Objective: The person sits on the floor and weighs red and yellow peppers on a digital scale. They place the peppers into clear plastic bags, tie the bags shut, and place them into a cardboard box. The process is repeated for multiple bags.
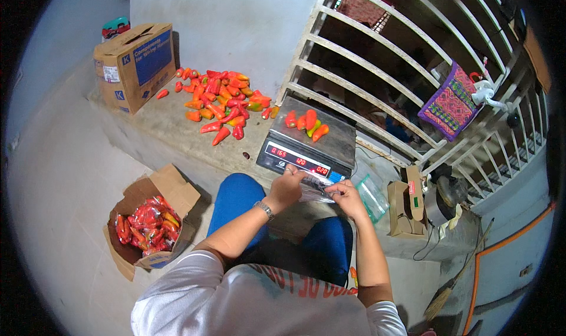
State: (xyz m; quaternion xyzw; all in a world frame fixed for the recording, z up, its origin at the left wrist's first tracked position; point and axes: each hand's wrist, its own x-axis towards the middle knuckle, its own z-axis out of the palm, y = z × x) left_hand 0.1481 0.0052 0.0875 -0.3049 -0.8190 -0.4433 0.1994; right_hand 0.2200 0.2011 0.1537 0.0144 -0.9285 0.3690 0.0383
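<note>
A clear plastic bag [315, 193] is stretched between my two hands, just in front of a digital scale. My left hand [286, 187], with a metal watch on the wrist, pinches its left side. On the other side my right hand [347, 199] grips the plastic with thumb and fingers. The scale's display [298, 158] glows with red digits. Several red, orange and yellow-green peppers [311, 120] rest on the scale's dark platform [336, 137]. Left of the scale, a loose pile of red and orange peppers [221, 97] covers part of the concrete ledge [177, 134].
An open cardboard box [116, 247] on the floor holds bagged peppers [148, 225]. A closed carton [132, 68] stands at the ledge's left end. Right of my hands lie greenish plastic bags [373, 199] and a small open box [404, 207]. White metal bars [362, 79] rise behind the scale.
</note>
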